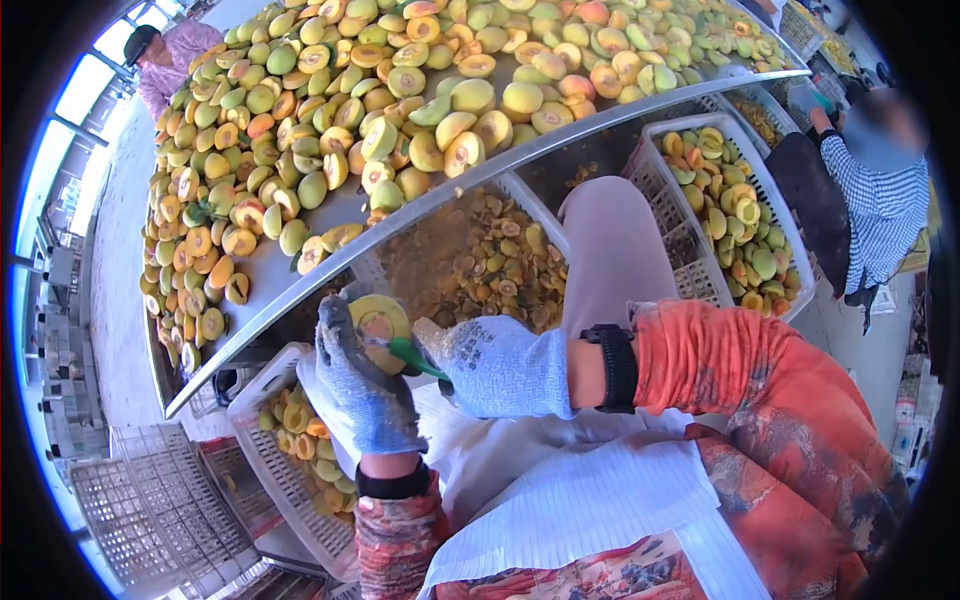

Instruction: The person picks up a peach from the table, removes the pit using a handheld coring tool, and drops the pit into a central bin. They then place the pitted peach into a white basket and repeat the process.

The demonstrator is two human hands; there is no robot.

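Closest in, the left hand [365,385] in a blue knit glove is wrapped around a halved fruit [378,318], cut face up, held over the lap. The right hand [497,366], same kind of glove, is closed on a green-handled tool [413,356] whose tip sits at the fruit's middle — the working end is hidden against the flesh, so I can't tell if it's a blade or a scoop. A white apron [570,490] covers the lap.

Just below the hands, a white crate [268,470] holds fruit halves, partly blocked by the left arm. Another crate [480,262] sits under the bench [330,215], its contents shadowed and hard to read. The metal bench is piled with halved fruit [370,110]. Further off, two other people at the frame edges — both cut off.
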